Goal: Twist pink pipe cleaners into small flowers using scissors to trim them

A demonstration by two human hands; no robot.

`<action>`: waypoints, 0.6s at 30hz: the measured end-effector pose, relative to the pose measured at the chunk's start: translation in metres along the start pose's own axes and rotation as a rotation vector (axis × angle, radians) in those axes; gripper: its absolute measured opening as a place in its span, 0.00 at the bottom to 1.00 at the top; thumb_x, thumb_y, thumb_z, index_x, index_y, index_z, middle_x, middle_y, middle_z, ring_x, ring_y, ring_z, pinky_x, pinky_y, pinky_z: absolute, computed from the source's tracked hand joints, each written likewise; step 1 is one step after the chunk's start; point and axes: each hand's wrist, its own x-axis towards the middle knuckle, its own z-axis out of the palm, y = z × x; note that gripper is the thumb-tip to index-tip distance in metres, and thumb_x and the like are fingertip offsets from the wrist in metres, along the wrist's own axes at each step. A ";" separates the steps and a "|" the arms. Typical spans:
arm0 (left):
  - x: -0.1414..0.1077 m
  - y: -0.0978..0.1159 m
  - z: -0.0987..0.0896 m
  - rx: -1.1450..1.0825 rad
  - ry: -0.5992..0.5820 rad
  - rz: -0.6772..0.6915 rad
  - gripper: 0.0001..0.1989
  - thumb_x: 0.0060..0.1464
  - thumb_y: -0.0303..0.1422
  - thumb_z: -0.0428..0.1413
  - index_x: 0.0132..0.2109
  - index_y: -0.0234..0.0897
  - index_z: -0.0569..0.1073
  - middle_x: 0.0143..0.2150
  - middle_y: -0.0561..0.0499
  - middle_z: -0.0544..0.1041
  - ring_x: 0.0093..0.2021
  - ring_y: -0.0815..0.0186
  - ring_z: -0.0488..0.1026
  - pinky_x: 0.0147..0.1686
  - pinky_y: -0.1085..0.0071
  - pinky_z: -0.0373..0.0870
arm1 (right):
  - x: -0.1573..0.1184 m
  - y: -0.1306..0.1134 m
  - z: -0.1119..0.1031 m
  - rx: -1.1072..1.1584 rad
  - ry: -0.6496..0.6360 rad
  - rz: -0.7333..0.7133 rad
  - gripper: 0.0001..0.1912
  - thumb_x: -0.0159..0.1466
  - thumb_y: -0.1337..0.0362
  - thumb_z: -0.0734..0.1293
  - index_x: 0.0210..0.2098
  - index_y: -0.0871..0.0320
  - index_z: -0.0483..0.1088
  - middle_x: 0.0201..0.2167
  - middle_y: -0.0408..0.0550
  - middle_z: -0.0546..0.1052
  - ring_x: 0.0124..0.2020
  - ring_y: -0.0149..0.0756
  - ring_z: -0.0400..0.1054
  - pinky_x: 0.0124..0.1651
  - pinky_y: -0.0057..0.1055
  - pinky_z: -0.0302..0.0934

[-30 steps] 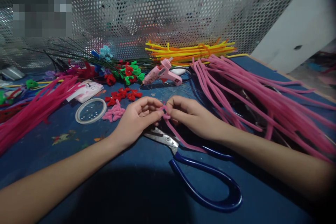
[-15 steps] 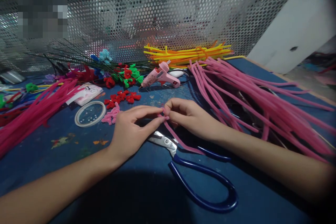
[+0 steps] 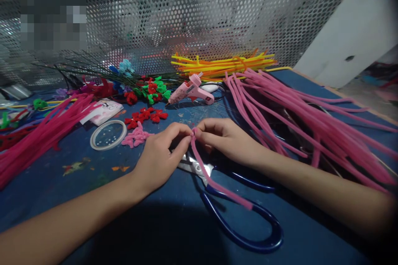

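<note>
A pink pipe cleaner [image 3: 214, 183] is pinched at its bent upper end between the fingertips of both hands. My left hand [image 3: 163, 155] grips it from the left, thumb against forefinger. From the right, my right hand [image 3: 222, 136] pinches the same end; its lower fingers are curled and partly hidden. The pipe cleaner's loose tail hangs down to the right, over a pair of scissors [image 3: 239, 192] with blue handles that lie on the table below. The scissor blades are partly covered by my left hand. Pink pipe-cleaner flowers [image 3: 136, 136] lie just beyond my left hand.
Pink pipe cleaners [image 3: 298, 112] spread across the right; yellow ones [image 3: 224, 66] lie behind. A pink glue gun [image 3: 192, 90] rests at the centre back. Red flowers [image 3: 146, 116], a tape ring [image 3: 93, 140] and magenta pipe cleaners [image 3: 46, 136] sit leftward. A perforated metal screen [image 3: 199, 16] stands behind.
The pipe cleaner's tail has swung lower and toward me, now crossing the scissor handle. My left fingers have bent more, and both hands' fingertips have come closer together at the bent end.
</note>
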 end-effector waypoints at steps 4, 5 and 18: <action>0.000 -0.002 0.001 -0.056 0.011 -0.008 0.05 0.55 0.29 0.49 0.38 0.39 0.68 0.34 0.54 0.74 0.33 0.71 0.72 0.34 0.76 0.66 | 0.000 0.001 0.001 -0.011 0.015 -0.035 0.11 0.56 0.59 0.61 0.24 0.60 0.63 0.18 0.38 0.62 0.20 0.25 0.55 0.23 0.24 0.50; 0.000 -0.002 0.001 -0.081 0.013 -0.011 0.05 0.55 0.29 0.49 0.38 0.39 0.68 0.34 0.54 0.74 0.33 0.71 0.72 0.34 0.76 0.66 | 0.000 0.001 0.001 -0.019 0.023 -0.051 0.11 0.56 0.60 0.61 0.23 0.60 0.62 0.18 0.38 0.62 0.20 0.24 0.55 0.23 0.24 0.50; 0.002 -0.003 0.004 -0.414 -0.023 -0.135 0.07 0.52 0.29 0.53 0.39 0.38 0.64 0.35 0.54 0.70 0.36 0.72 0.71 0.37 0.76 0.68 | 0.000 0.003 0.002 -0.067 0.026 -0.101 0.10 0.58 0.62 0.60 0.23 0.59 0.60 0.19 0.38 0.61 0.21 0.25 0.54 0.24 0.24 0.50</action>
